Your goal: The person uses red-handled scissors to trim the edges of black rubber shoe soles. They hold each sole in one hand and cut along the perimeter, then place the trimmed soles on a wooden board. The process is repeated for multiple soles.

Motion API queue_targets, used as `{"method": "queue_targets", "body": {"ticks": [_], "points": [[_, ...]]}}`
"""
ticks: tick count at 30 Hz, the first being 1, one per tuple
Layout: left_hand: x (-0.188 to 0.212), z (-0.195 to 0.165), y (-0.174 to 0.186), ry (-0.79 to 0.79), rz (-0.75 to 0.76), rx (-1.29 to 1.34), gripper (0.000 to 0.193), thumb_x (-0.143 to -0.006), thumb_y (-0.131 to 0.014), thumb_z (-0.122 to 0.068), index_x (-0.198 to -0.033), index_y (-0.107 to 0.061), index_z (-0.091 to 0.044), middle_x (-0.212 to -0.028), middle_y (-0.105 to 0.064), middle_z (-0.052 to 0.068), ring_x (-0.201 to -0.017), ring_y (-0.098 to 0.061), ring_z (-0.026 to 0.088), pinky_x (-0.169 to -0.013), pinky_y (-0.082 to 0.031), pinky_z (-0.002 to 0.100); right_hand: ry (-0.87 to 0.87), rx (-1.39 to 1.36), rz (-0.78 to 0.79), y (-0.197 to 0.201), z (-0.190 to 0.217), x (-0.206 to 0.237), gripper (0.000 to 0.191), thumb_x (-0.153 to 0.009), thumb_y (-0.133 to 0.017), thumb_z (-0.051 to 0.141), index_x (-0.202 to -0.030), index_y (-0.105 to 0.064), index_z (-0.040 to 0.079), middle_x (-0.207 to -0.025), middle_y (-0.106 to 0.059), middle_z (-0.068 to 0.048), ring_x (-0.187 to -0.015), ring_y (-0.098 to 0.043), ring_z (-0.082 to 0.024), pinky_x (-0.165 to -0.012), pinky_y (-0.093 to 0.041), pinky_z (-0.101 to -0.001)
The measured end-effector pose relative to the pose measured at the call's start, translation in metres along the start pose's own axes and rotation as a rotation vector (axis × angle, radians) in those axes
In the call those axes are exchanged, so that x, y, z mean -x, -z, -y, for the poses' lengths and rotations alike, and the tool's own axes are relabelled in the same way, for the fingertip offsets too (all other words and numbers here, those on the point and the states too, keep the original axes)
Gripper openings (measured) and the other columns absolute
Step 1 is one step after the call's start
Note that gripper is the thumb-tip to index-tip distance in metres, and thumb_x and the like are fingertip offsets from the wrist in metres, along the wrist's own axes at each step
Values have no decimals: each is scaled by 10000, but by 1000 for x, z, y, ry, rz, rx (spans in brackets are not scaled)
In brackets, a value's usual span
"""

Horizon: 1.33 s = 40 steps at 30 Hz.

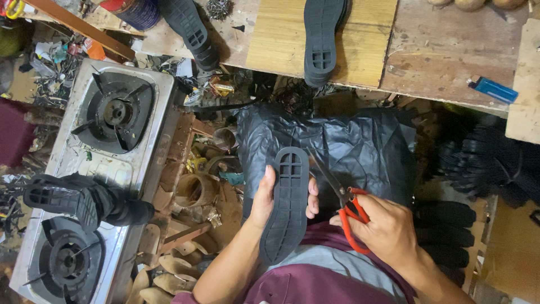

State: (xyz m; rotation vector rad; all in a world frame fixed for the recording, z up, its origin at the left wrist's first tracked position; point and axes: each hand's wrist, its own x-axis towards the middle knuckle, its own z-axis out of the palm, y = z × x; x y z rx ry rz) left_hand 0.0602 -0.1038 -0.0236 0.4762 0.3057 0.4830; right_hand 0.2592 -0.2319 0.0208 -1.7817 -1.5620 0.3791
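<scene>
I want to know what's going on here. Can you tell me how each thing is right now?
Left hand: holds the sole.
Sole: held up, grid side showing.
Right hand: grips the scissors.
Scissors: blades at the sole's edge; open or closed, can't tell.
Stove: burners unlit, soles lying on it.
Bag: crumpled under the hands.
Lighter: lying flat.

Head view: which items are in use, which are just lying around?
In use:
left hand holding black shoe sole
right hand gripping red-handled scissors

Lying about:
two-burner gas stove
soles on stove
sole stack on bench
blue lighter
black plastic bag
</scene>
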Motion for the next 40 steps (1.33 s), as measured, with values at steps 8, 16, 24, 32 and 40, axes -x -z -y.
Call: {"method": "queue_targets", "body": {"ticks": [8, 16, 24, 32, 40], "points": [[9, -33, -9, -841, -237, -1335, 753, -797, -878, -158, -1430, -482, -58, -1338, -537, 162, -1237, -571, 304, -1091, -461, 415, -67, -109, -12, 12, 7, 6, 457, -607, -923, 231, -900, -672, -13, -696, -641, -81, -546, -645, -211, -513, -501, -334], [11, -24, -13, -944, -263, -1459, 755, -777, -886, -104, -1415, -483, -76, -1278, -535, 167, -1143, -600, 283, -1006, -521, 374, 114, 26, -73, 5, 25, 1, 607, -542, -940, 438, -892, -680, 16, -657, -596, -51, -497, -529, -236, -513, -418, -358], [11, -33, -22, -878, -203, -1494, 760, -764, -895, -115, -1413, -501, -73, -1259, -569, 172, -1137, -611, 294, -987, -520, 382, 130, 4, -36, 8, 18, 3, 523, -602, -919, 434, -817, -655, 37, -688, -656, -70, -567, -639, -262, -541, -496, -355], [8, -90, -55, -444, -186, -1733, 849, -736, -886, -172, -1489, -516, -44, -1102, -614, 146, -1007, -583, 301, -905, -504, 395, -218, -118, 30, -8, -17, 27, 339, -654, -907, 264, -811, -709, 37, -676, -727, -83, -559, -729, -236, -520, -546, -345], [-64, -104, -64, -1166, -332, -1278, 529, -869, -905, -53, -1116, -437, -75, -1260, -532, 117, -1211, -565, 244, -1131, -475, 373, -522, 41, 131, -55, -68, 64, 382, -702, -863, 425, -827, -756, 80, -721, -752, -130, -657, -742, -311, -605, -557, -406]]}}
